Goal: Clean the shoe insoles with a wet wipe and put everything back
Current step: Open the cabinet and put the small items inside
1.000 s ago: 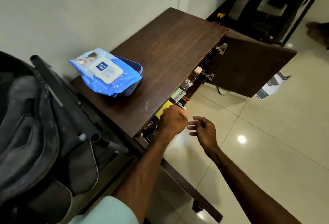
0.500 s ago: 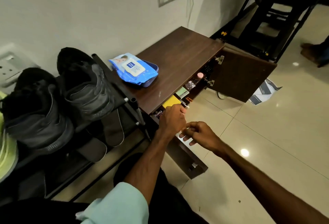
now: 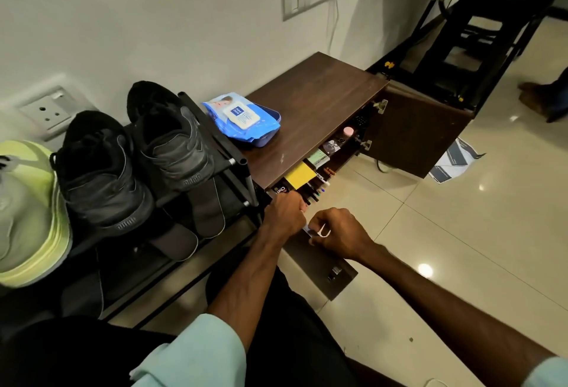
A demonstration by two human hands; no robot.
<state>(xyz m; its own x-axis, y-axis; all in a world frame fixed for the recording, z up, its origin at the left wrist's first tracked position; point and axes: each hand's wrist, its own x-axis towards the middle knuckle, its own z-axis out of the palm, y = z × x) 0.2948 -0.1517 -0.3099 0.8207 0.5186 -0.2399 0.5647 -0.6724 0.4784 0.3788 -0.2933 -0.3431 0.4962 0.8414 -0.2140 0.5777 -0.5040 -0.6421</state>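
Head view: left hand (image 3: 285,213) is curled into a fist at the open front under the counter (image 3: 316,100); can't tell what it holds. Right hand (image 3: 336,230) just beside it, fingers curled, pinching a small white item (image 3: 322,230). Wipe pack (image 3: 241,116) lies on the counter's left end. Black shoes (image 3: 172,140) sit on the rack (image 3: 215,128), with what look like dark insoles (image 3: 209,208) on the shelf below.

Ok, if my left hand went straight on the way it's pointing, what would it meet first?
Probably the black packet inside the open cabinet, just ahead of your left hand; depth is unclear.
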